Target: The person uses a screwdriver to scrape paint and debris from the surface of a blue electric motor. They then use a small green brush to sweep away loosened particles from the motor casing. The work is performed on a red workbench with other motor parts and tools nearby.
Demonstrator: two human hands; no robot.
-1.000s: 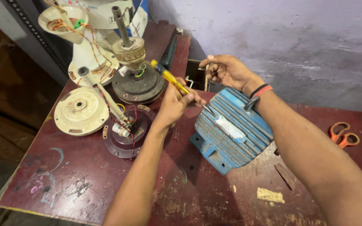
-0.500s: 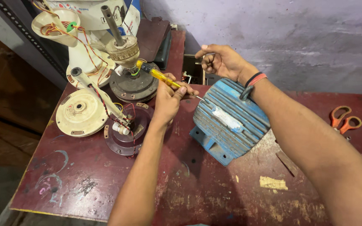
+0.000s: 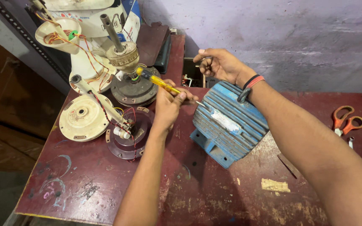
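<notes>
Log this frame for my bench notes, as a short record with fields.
left hand: left hand grips a yellow-handled screwdriver, tip at the blue ribbed motor
right hand: right hand raised behind the motor, fingers curled; contents unclear
surface: worn red table
left of motor: dismantled fan parts
far right: orange scissors

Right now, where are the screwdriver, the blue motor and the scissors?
screwdriver (image 3: pixel 158 82), head view, on its yellow handle above the left hand.
blue motor (image 3: pixel 231 121), head view, on its ribbed casing.
scissors (image 3: pixel 347 121), head view, on the orange handles at the table's right.
</notes>
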